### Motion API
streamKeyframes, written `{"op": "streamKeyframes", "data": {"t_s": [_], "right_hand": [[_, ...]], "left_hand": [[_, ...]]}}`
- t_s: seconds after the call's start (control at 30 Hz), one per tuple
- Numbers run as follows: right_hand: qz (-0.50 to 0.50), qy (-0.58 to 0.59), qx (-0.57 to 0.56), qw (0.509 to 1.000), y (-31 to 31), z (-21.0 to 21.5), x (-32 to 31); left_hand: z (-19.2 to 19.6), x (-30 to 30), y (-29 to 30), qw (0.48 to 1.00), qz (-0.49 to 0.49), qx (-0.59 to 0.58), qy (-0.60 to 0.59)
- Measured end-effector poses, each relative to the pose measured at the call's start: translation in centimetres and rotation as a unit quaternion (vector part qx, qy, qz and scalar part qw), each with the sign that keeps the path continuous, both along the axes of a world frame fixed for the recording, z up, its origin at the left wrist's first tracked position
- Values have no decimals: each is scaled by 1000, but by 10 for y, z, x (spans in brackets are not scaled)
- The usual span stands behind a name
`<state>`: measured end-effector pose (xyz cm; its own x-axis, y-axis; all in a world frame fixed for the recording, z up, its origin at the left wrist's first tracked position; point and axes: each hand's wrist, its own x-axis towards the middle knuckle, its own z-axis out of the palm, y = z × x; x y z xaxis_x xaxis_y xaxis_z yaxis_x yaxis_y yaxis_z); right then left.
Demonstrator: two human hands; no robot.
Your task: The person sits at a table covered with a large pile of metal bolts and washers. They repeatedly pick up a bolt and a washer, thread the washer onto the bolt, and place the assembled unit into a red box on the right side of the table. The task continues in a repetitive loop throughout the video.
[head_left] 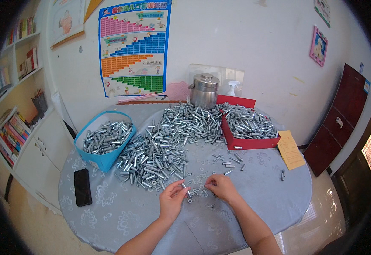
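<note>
Metal sleeves (160, 148) (heaped) behind hands (196, 193)

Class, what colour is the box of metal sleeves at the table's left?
Blue box, clearest in the head view.

Home rm, bookshelves (15, 110), kids' wall chart (133, 46), round table (122, 208) w/ cloth

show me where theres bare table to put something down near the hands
Free: the cloth between the black phone and the left hand, and right of the right hand below the yellow paper. Crowded: the heap of metal sleeves and the small nuts between the hands.
</note>
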<state>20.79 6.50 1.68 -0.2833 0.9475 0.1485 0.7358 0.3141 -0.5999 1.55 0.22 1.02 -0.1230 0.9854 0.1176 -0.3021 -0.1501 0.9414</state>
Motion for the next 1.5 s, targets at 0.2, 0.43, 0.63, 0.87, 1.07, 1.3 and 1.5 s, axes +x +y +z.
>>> {"op": "streamKeyframes", "data": {"t_s": [0.2, 0.43, 0.63, 0.87, 1.07, 1.3, 1.5], "right_hand": [[26, 65, -72, 995, -3, 9, 10], [100, -48, -17, 994, -5, 9, 13], [87, -87, 39, 992, -7, 9, 7], [58, -35, -15, 998, -9, 12, 6], [55, 139, -116, 982, -13, 18, -3], [13, 352, -154, 923, -14, -3, -19], [31, 346, -108, 931, -20, -1, -29]], "left_hand": [[1, 0, 0, 1000, -4, -1, 0], [0, 2, -1, 1000, -2, -8, 1], [-4, 2, 0, 1000, -6, -4, 3], [-7, -1, 2, 998, 17, -39, -41], [-8, -6, 4, 988, 2, -89, -125], [-8, -7, 4, 968, -29, -145, -202], [-8, -7, 5, 960, -33, -158, -228]]}}
